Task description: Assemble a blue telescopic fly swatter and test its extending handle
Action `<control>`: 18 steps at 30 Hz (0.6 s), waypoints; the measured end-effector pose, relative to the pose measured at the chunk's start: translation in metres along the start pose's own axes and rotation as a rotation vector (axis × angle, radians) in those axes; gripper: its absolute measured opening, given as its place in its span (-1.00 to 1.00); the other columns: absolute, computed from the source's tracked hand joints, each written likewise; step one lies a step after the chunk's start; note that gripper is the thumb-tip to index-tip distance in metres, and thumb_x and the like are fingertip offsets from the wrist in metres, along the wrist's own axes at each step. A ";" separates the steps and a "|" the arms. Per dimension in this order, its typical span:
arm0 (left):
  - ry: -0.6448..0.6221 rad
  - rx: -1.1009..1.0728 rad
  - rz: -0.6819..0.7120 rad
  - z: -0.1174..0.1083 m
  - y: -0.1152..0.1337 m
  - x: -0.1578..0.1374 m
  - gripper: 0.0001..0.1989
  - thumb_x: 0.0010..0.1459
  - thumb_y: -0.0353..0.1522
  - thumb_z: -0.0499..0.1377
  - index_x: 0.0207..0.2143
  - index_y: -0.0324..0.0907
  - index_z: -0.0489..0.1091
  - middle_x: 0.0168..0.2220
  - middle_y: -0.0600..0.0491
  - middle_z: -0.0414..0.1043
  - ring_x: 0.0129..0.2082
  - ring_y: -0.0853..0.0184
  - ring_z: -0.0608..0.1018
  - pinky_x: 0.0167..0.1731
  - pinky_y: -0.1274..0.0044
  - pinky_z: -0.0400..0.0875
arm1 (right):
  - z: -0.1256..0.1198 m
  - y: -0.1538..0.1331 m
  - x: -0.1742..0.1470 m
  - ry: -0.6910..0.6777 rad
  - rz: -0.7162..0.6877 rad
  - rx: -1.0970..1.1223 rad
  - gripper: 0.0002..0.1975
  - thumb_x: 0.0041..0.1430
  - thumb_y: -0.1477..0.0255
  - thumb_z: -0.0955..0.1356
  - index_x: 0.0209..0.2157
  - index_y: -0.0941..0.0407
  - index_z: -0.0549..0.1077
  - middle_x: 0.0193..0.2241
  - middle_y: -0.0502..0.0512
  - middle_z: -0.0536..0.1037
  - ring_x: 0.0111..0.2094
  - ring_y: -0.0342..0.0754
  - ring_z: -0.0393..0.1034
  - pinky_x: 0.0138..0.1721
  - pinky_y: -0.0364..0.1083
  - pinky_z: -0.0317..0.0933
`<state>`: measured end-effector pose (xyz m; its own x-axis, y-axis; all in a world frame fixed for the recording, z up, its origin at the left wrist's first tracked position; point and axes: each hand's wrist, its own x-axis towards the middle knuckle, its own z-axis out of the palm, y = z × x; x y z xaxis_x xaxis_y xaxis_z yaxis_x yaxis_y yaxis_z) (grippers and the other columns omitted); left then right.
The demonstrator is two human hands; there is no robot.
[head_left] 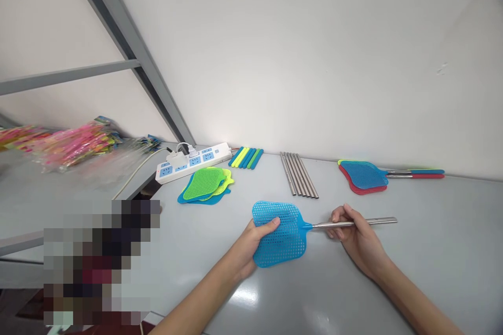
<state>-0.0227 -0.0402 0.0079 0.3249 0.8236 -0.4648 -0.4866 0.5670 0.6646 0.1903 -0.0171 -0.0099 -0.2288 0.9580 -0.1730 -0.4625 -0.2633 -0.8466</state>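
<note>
The left hand (251,246) clasps the blue fly swatter head (280,233) just above the grey surface (432,241); the right hand (356,238) pinches its metal rod (365,222). Spare metal rods (298,174) lie beyond, well apart.

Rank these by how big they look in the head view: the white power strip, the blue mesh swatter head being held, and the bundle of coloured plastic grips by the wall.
1. Blue mesh swatter head, though it lies nearest the camera.
2. White power strip.
3. Bundle of coloured plastic grips, clearly smallest.
</note>
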 end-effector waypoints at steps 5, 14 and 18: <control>0.044 0.008 0.002 0.002 0.000 -0.001 -0.61 -0.05 -0.32 0.15 -0.13 -0.23 0.26 -0.16 -0.13 0.37 -0.19 0.14 0.43 -0.18 0.31 0.28 | -0.004 0.000 0.000 -0.040 0.021 -0.020 -0.63 0.13 0.26 0.10 -0.55 0.12 0.38 -0.74 0.01 0.26 -0.58 -0.09 0.13 -0.45 -0.09 0.00; 0.010 0.003 0.013 0.004 -0.001 0.000 -0.64 -0.04 -0.32 0.14 -0.15 -0.24 0.29 -0.15 -0.14 0.37 -0.19 0.11 0.43 -0.20 0.27 0.29 | -0.004 0.000 -0.001 -0.014 0.028 -0.051 -0.63 0.10 0.22 0.12 -0.55 0.11 0.39 -0.73 0.02 0.30 -0.56 -0.07 0.16 -0.43 -0.08 0.03; 0.031 0.006 0.006 0.006 0.000 0.000 -0.65 -0.06 -0.32 0.16 -0.17 -0.23 0.30 -0.16 -0.13 0.38 -0.19 0.13 0.44 -0.20 0.31 0.30 | -0.004 0.000 0.000 -0.004 0.023 -0.054 -0.65 0.08 0.21 0.15 -0.56 0.12 0.39 -0.73 0.03 0.29 -0.57 -0.07 0.16 -0.45 -0.08 0.03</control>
<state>-0.0181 -0.0407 0.0112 0.2969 0.8263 -0.4785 -0.4834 0.5623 0.6710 0.1934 -0.0166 -0.0118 -0.2423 0.9512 -0.1910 -0.4102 -0.2789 -0.8683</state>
